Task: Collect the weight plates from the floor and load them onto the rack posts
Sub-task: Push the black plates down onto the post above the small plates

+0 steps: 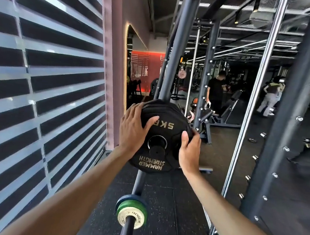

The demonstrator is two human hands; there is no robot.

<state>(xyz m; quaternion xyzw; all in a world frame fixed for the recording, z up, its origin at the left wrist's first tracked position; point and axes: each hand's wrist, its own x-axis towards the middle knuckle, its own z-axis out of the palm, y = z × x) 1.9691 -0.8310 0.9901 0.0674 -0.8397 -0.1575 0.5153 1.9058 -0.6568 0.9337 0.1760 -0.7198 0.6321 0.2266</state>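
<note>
Grips the black 5KG Hammer Strength plate (165, 127) by its rim with both hands: left hand (133, 128) at the upper left, right hand (189, 151) at the right edge, fingers (184, 139) curled round it. Sits on the rack post (157, 151), against other black plates (161, 105).

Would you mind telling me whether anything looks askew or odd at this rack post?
Only cosmetically: the front 5KG plate, held by the left hand and right hand, sits on the post with its lettering upside down. No damage shows.
</note>
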